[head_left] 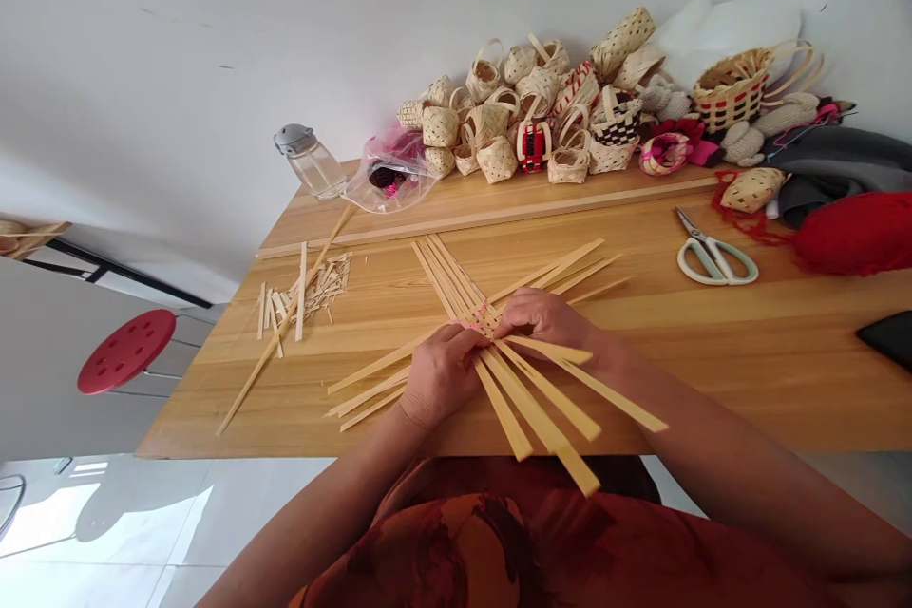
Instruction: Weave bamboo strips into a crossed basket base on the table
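Pale bamboo-like strips (531, 399) cross in a woven piece on the table, their loose ends fanning out on all sides. At the crossing, the woven centre (484, 315) shows small pink bits. My left hand (446, 369) lies on the left of the weave, with thumb and fingers closed on strips near the crossing. My right hand (538, 318) is at the right side of the crossing, fingers pinched on strips there. The two hands are close together, and they cover part of the weave. Several strip ends stick out over the table's front edge.
Small woven baskets (497, 160) are piled along the wall. Scissors (712, 256) and red yarn (855, 233) lie to the right. At left are a long strip (275, 342), cut scraps (324, 285), a glass bottle (313, 166) and a plastic bag (399, 176). A red stool (126, 351) stands beyond.
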